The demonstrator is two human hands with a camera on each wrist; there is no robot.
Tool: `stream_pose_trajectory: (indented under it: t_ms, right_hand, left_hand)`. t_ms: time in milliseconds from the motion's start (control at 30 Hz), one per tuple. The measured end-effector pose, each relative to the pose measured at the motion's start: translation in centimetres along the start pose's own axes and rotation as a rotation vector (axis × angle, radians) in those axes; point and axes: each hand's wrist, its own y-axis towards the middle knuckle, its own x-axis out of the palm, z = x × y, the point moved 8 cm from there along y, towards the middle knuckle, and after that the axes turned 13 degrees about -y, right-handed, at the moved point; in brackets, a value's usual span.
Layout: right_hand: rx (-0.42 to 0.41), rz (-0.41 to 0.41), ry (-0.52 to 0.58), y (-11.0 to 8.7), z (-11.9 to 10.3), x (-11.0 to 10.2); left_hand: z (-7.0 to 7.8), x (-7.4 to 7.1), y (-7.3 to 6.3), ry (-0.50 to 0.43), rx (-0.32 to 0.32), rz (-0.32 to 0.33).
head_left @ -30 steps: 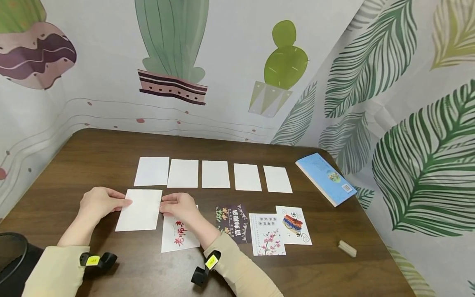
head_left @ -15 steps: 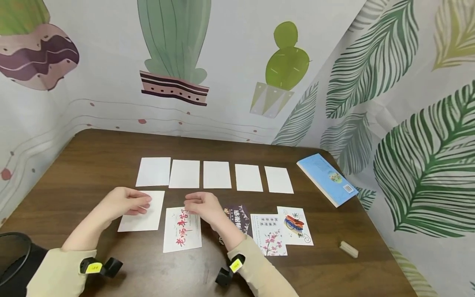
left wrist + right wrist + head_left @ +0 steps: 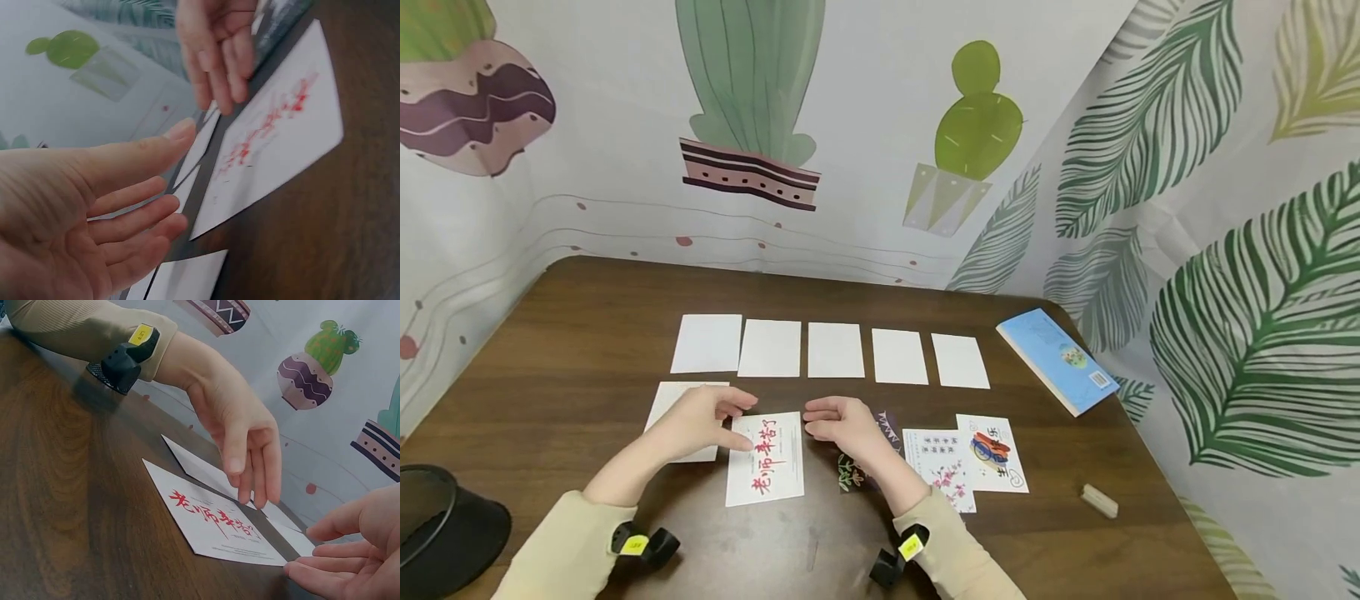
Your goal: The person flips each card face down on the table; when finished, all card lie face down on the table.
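Note:
A white card with red Chinese characters (image 3: pixel 765 467) lies flat on the brown table. My left hand (image 3: pixel 703 421) hovers over its left edge, fingers loosely bent with nothing between them. Under that hand, a blank white card (image 3: pixel 672 400) is partly hidden. At the red-lettered card's right side is my right hand (image 3: pixel 842 425), fingers relaxed and nothing held. The right wrist view shows both hands, left (image 3: pixel 240 434) and right (image 3: pixel 356 550), near the card's far end. Behind my right hand, a dark purple card (image 3: pixel 852 477) is partly covered.
Several blank white cards (image 3: pixel 835 350) form a row at the back. To the right, a card with pink blossoms (image 3: pixel 942 454) overlaps a card with a colourful drawing (image 3: pixel 1000 467). A blue book (image 3: pixel 1060 358), a small pale block (image 3: pixel 1099 501) and a black mesh container (image 3: pixel 456 533) stand around them.
My left hand has let go of the blank card's left edge and moved right to the red-lettered card. My right hand has shifted right, uncovering that card.

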Motion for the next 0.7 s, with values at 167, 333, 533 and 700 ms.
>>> stream_pose_trajectory:
  t_ms: [167,333,533,700]
  right_hand:
    - [0.002,0.001,0.014,0.0,0.1,-0.1]
    - [0.003,0.001,0.015,0.0,0.2,-0.2]
    - [0.011,0.002,0.031,0.0,0.2,-0.2]
    - [0.006,0.004,0.023,-0.1,0.1,-0.2]
  left_hand:
    - [0.4,1.2,0.6,0.153,0.053,-0.006]
    - [0.4,2.0,0.9,0.289,0.038,-0.016]
    - [0.7,2.3,1.2,0.388,0.017,-0.030]
    - [0.5,2.5,1.5,0.402,-0.021,-0.049]
